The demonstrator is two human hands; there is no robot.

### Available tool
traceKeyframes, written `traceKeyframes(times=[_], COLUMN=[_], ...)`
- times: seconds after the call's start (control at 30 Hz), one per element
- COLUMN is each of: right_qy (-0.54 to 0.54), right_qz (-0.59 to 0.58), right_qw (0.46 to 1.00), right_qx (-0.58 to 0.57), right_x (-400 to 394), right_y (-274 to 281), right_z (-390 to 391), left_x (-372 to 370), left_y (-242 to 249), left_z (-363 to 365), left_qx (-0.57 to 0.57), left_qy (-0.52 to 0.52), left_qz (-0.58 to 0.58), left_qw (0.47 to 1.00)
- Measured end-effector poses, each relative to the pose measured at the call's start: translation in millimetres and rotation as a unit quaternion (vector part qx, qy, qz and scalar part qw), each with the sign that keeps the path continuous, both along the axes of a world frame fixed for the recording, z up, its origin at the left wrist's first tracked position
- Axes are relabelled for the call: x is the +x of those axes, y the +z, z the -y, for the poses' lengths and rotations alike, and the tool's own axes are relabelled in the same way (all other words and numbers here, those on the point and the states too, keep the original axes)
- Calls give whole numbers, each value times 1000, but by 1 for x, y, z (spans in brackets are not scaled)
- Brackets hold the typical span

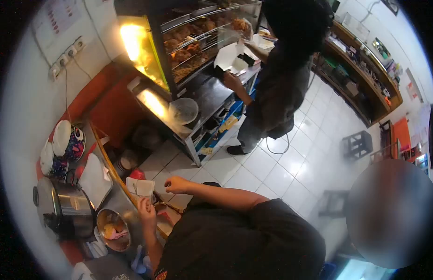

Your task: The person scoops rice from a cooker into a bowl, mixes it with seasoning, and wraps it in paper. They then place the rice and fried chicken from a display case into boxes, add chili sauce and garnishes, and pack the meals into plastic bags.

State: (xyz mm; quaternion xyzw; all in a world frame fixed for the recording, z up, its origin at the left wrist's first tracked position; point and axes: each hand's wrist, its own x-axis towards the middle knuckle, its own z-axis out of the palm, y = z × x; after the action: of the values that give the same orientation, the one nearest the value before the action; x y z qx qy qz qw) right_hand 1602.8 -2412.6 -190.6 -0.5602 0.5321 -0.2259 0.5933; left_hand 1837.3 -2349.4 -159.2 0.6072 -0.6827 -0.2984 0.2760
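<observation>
A paper bag (pixel 140 188) stands upright at the counter's (pixel 117 198) edge — one hand (pixel 146 208) grips it from below, fingers closed on the paper. The other hand (pixel 176 185) hovers just beside it, fingers curled together — touching it or not, I cannot tell.

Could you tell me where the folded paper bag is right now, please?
In the head view, lower left of centre, the paper bag is held up by one hand, above the counter beside the metal bowl.
</observation>
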Motion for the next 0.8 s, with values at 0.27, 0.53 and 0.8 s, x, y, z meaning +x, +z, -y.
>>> traceKeyframes(times=[0.27, 0.53, 0.8], right_qy=[4, -122, -281], right_qz=[6, 21, 83], right_qw=[1000, 992, 955], right_qx=[-18, 17, 55], right_x=[-117, -309, -426], right_y=[-27, -42, -46], right_z=[-54, -125, -195], left_x=[-37, -139, -195], left_y=[-153, -251, -251], left_z=[-102, -221, -244], left_qx=[157, 334, 392], left_qy=[-3, -38, -111], left_qz=[197, 148, 116], left_qw=[968, 930, 906])
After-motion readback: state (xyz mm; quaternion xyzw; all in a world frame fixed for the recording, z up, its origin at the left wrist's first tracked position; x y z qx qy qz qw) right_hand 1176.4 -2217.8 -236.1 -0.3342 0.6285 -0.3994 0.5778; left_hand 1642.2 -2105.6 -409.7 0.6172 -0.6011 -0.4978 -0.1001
